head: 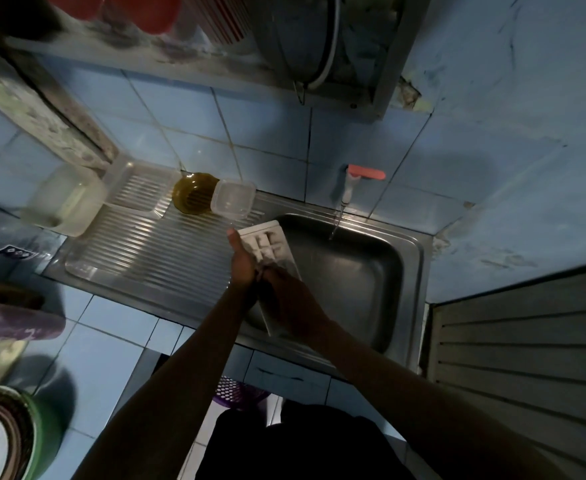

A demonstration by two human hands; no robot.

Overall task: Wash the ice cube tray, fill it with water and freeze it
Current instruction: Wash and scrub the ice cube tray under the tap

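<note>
A white ice cube tray (267, 244) is held tilted on its long edge over the left side of the steel sink basin (361, 271). My left hand (241, 263) grips its left rim, thumb pointing up. Over the tray's lower half lies my right hand (277, 289), pressed against the compartments; whether it holds anything is hidden. A tap (348, 187) with a pink handle stands at the back of the sink, and a thin stream of water falls from it to the right of the tray.
On the ribbed steel drainboard (153, 247) sit an amber glass bowl (193, 197), a clear plastic tub (232, 201) and larger clear containers (66, 202). A shelf with red cups (139, 12) hangs overhead. A slatted panel (527, 348) is at the right.
</note>
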